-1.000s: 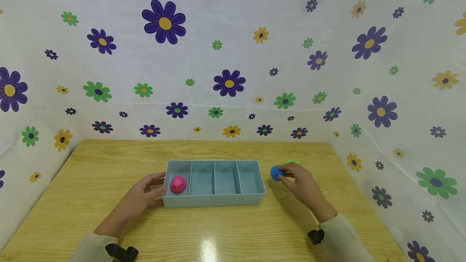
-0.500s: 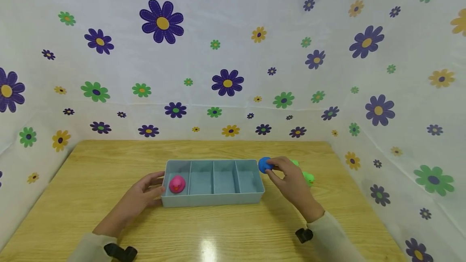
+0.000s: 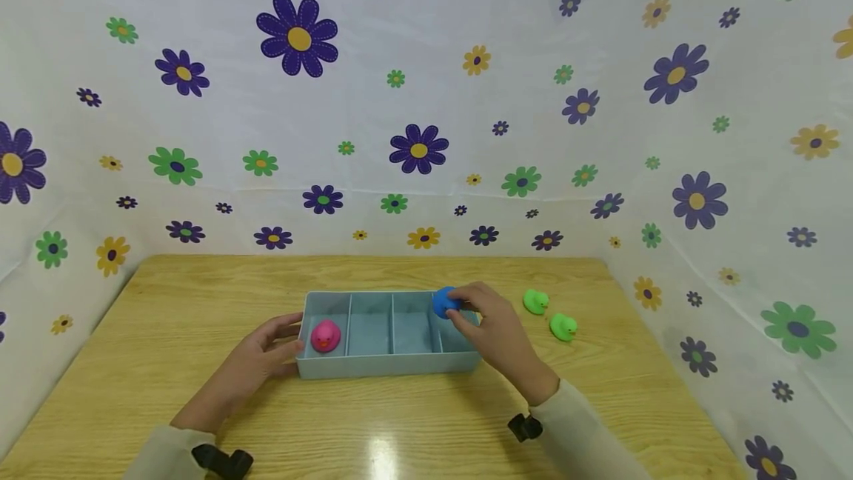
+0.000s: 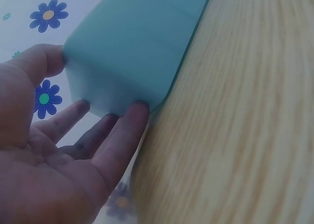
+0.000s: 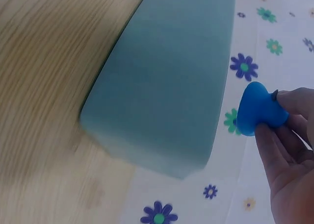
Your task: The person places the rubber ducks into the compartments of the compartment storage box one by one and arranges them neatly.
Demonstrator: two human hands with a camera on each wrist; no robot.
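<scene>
My right hand (image 3: 496,332) pinches a blue toy duck (image 3: 445,303) between thumb and fingertips. In the head view the duck overlaps the back rim near the divider of the two right compartments; the right wrist view shows the blue duck (image 5: 256,110) held above the box (image 5: 167,87). The long blue-grey box (image 3: 389,367) has dividers across it. A pink toy duck (image 3: 326,335) sits in its leftmost compartment. At the left end, my left hand (image 3: 256,358) rests its fingertips on the box; in the left wrist view its fingers (image 4: 132,121) touch the end wall.
Two green toy ducks, a back one (image 3: 536,301) and a front one (image 3: 563,327), stand on the wooden table (image 3: 373,421) right of the box. A flowered white cloth (image 3: 360,110) hangs behind the table and along its sides.
My right hand has carried the blue duck left from beside the box to over its right part, uncovering both green ducks. My left hand stays at the box's left end.
</scene>
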